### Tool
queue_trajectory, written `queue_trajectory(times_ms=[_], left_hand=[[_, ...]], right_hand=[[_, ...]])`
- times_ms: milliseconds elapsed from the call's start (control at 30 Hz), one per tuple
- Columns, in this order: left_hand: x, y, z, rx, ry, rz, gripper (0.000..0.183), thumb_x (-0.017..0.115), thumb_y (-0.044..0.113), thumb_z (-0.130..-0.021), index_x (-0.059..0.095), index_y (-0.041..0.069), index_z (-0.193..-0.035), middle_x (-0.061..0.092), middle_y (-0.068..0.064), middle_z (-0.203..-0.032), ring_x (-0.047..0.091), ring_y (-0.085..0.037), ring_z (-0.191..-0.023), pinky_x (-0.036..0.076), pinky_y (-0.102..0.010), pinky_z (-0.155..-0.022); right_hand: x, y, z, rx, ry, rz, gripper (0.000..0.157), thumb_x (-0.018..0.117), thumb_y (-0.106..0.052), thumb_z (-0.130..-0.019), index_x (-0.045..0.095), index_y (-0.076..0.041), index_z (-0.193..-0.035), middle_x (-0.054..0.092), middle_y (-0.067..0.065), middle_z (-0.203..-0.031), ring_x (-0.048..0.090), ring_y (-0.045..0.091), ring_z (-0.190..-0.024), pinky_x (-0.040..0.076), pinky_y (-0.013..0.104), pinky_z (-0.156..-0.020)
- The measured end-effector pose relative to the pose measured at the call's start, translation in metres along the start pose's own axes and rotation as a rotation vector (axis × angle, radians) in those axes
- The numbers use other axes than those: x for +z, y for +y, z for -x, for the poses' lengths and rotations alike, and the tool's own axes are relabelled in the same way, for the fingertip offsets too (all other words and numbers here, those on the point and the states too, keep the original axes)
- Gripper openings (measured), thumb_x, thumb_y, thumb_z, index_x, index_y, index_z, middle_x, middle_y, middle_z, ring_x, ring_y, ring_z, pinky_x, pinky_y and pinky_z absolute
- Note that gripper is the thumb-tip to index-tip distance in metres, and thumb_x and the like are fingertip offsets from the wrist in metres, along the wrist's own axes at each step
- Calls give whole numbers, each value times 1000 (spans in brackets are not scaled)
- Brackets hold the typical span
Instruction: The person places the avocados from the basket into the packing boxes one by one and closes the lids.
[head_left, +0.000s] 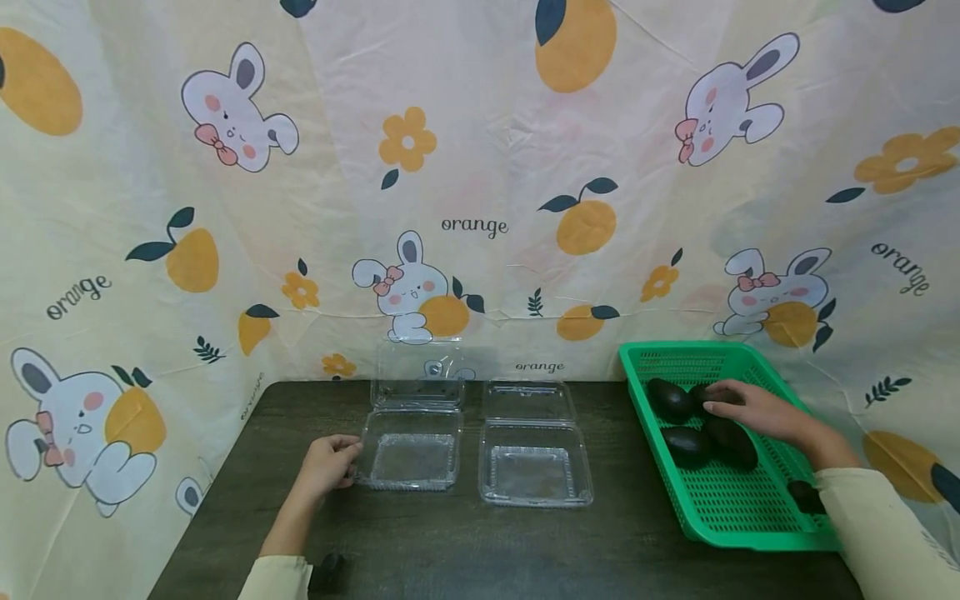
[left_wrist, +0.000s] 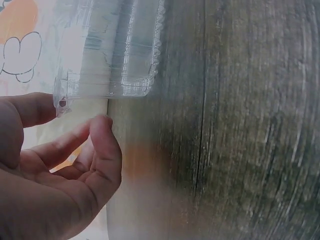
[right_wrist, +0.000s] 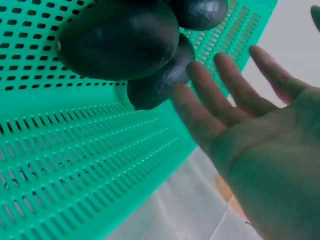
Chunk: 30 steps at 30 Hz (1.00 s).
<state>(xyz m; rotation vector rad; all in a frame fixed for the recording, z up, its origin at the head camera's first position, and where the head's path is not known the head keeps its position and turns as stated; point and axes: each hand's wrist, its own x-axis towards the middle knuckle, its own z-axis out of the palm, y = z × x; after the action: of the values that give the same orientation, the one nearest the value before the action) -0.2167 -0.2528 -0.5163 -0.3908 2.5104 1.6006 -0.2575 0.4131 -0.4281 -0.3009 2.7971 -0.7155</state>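
My right hand point(head_left: 757, 410) reaches into a green basket point(head_left: 802, 537), fingers extended over an avocado point(head_left: 699, 395) at the back of a group. In the right wrist view, the spread fingers have their tips right at a dark avocado point(right_wrist: 165, 80), with the palm empty. Several dark, smooth avocados lie together there. My left hand point(head_left: 327, 463) is at the left edge of a clear plastic clamshell box point(head_left: 414, 454), whose lid stands raised behind. Seen from the left wrist, one digit touches the box's rim corner point(left_wrist: 62, 102), while the other fingers are loosely bent below it.
A second clear clamshell box point(head_left: 536, 475) sits open to the right of the first, between it and the basket. The dark wooden table point(head_left: 420, 550) ends at a patterned cloth point(head_left: 510, 167) behind. Small dark items point(head_left: 327, 572) show beside both sleeves.
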Motion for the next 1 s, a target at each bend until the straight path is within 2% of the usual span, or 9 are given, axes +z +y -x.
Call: queue_trajectory(times_ms=[200, 467, 633, 733, 1000], left_hand=[[1, 0, 0, 1, -3, 44, 36, 57, 13, -105, 60, -13, -129, 64, -14, -91, 61, -13, -69, 58, -27, -57], [1, 1, 0, -6, -4, 84, 32, 58, 9, -104, 63, -14, -125, 62, -9, -86, 60, -12, -68, 57, -26, -56], [1, 1, -1, -11, -7, 125, 30, 58, 6, -104, 63, -15, -124, 60, -3, -81, 59, -12, -67, 57, -25, -55], [1, 1, -1, -9, -16, 149, 30, 58, 6, -104, 62, -16, -124, 59, -3, -79, 58, -12, -66, 57, -25, -55], [2, 0, -2, -18, -26, 187, 30, 56, 3, -104, 60, -17, -125, 57, -2, -77, 56, -12, -65, 58, -25, -57]], right_hand=[[-4, 10, 2, 80, -39, 53, 68, 50, -43, -107, 45, 17, -139, 52, 42, -133, 54, 57, -118, 52, 62, -87], [-6, 24, 3, 130, -65, 81, 74, 48, -48, -107, 46, 22, -133, 50, 46, -131, 55, 58, -115, 54, 60, -86], [-5, 26, 3, 185, -100, 76, 79, 45, -52, -106, 44, 22, -132, 42, 50, -135, 49, 62, -118, 51, 64, -90], [-3, 27, 3, 202, -118, 53, 83, 43, -55, -106, 41, 23, -134, 37, 52, -138, 46, 64, -120, 51, 64, -90], [2, 32, 1, 275, -209, -140, 88, 42, -54, -107, 25, 25, -141, 26, 53, -140, 42, 67, -122, 54, 67, -88]])
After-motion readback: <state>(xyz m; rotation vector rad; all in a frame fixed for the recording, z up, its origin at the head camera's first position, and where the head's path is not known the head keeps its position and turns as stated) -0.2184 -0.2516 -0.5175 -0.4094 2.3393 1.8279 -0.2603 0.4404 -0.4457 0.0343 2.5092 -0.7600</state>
